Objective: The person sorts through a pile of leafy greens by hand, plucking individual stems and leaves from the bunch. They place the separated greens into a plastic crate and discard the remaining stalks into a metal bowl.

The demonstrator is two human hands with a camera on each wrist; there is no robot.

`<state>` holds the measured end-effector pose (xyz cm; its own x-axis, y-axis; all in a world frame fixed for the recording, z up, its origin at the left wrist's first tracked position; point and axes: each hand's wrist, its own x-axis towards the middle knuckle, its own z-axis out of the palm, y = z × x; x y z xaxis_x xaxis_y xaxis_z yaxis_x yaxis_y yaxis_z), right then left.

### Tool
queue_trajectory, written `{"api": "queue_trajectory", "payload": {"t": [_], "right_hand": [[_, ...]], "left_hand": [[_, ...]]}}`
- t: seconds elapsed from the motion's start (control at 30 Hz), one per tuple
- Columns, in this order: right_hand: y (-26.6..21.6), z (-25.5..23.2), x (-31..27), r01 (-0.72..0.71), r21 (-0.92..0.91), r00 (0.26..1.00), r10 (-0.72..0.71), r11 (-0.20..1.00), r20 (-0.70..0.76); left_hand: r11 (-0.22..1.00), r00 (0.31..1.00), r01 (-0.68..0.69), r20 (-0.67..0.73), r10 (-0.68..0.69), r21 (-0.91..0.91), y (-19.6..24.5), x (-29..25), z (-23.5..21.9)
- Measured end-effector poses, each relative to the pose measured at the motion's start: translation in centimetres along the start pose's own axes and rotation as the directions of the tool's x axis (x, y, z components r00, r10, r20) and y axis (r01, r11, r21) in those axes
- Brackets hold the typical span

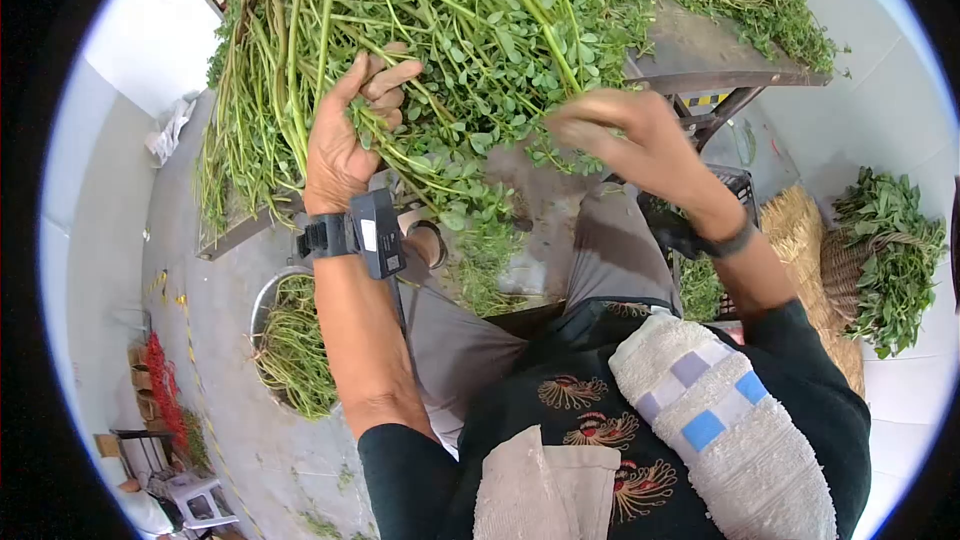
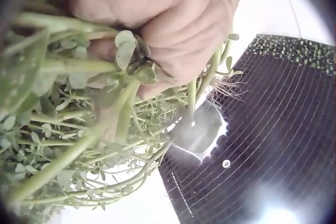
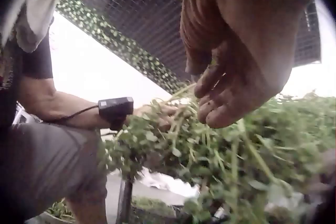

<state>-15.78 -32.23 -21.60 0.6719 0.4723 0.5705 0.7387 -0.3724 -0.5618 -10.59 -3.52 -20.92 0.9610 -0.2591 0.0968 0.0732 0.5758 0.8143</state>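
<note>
A large heap of purslane [image 1: 470, 40], with thick green stems and small rounded leaves, lies across the table top. My left hand [image 1: 345, 130] is palm up at the heap's near side, fingers curled round a few purslane stems [image 2: 68, 66]. Those stems point toward the lower right, their leafy ends hanging over the table's near edge. My right hand [image 1: 640, 135], blurred, hovers at the right of the heap, fingers pointing left. In the right wrist view that hand [image 3: 241, 66] is just above the leaves, fingers bent loosely and nothing visible in them.
More greens lie on the table [image 1: 700, 45] at the back right. A metal basin [image 1: 262, 315] of stems stands on the floor at left. A wicker basket [image 1: 845, 270] with leafy greens [image 1: 890, 250] is at right. A towel [image 1: 730, 430] hangs over my chest.
</note>
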Motion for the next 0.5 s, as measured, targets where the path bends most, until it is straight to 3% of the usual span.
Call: {"api": "queue_trajectory", "payload": {"t": [0.17, 0.23, 0.27, 0.3, 0.37, 0.5], "right_hand": [[0.6, 7.4, 6.7, -0.158, 0.268, 0.987, 0.159, 0.95, 0.019], [0.4, 8.8, 7.8, -0.343, 0.657, 0.938, 0.279, 0.672, 0.204], [0.2, 9.7, 8.2, -0.413, 0.744, 0.902, 0.348, 0.525, 0.255], [0.4, 9.6, 8.3, -0.418, 0.738, 0.901, 0.343, 0.529, 0.264], [0.8, 8.6, 8.0, -0.537, 0.84, 0.8, 0.364, 0.078, 0.478], [1.3, 8.7, 8.3, -0.597, 0.772, 0.795, 0.296, 0.221, 0.53]], "left_hand": [[0.997, 0.998, 0.022, 0.064, -0.017, -0.077, 0.0, 0.0, -0.5], [0.994, 0.998, 0.013, 0.056, -0.007, -0.104, 0.0, -0.2, -0.5], [0.997, 0.999, 0.0, 0.036, 0.003, -0.078, 0.0, -0.3, -0.3], [0.998, 1.0, -0.013, 0.014, 0.014, -0.054, 0.2, -0.5, -0.4], [0.998, 1.0, -0.019, 0.009, 0.02, -0.065, 0.4, -0.8, -0.6], [0.991, 0.998, 0.012, 0.062, -0.004, -0.132, 0.6, -1.1, 0.1]]}}
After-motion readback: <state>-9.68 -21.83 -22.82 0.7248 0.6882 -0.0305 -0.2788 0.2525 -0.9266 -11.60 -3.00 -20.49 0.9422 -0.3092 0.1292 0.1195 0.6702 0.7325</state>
